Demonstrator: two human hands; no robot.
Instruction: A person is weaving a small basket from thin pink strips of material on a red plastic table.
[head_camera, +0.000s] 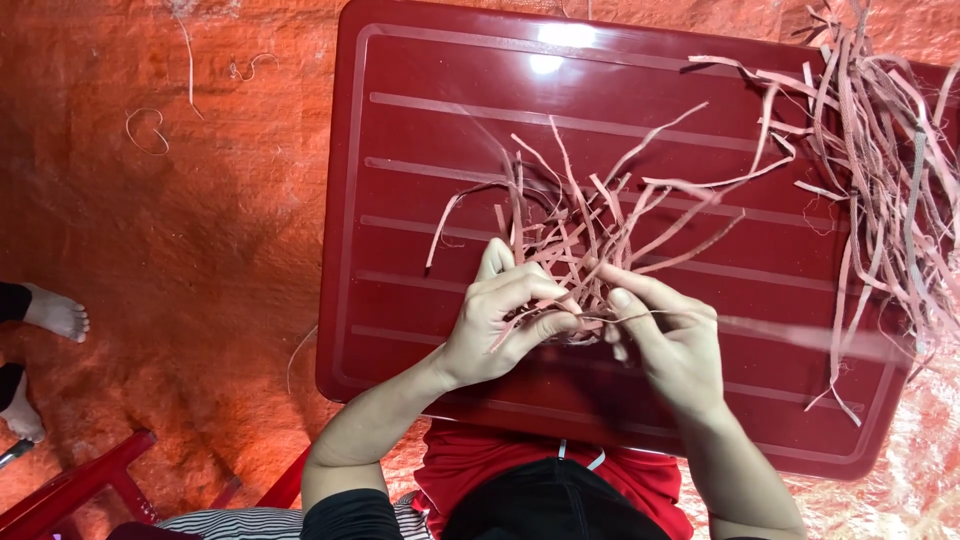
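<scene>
On a dark red plastic counter (420, 120) with raised ribs, the person works a tangled bunch of thin pink strips (575, 225) that fans out from between both hands toward the far side. The left hand (495, 325) sits at the near middle of the counter with its fingers (530, 290) curled and pinching the gathered ends of the bunch. The right hand (670, 345), just beside it and touching it at the fingertips, has its fingers (640, 295) closed on the same gathered ends, and one long strip (800, 338) runs from this grip to the right across the counter. A larger loose pile of pink strips (880, 150) lies at the right far corner, spilling over the edge, well apart from the hands. The counter stands on an orange woven mat (180, 250), where a few stray strips (150, 125) lie curled. At the left edge, another person's bare feet (50, 315) rest on the mat, and part of a red chair (70, 490) shows at the lower left.
</scene>
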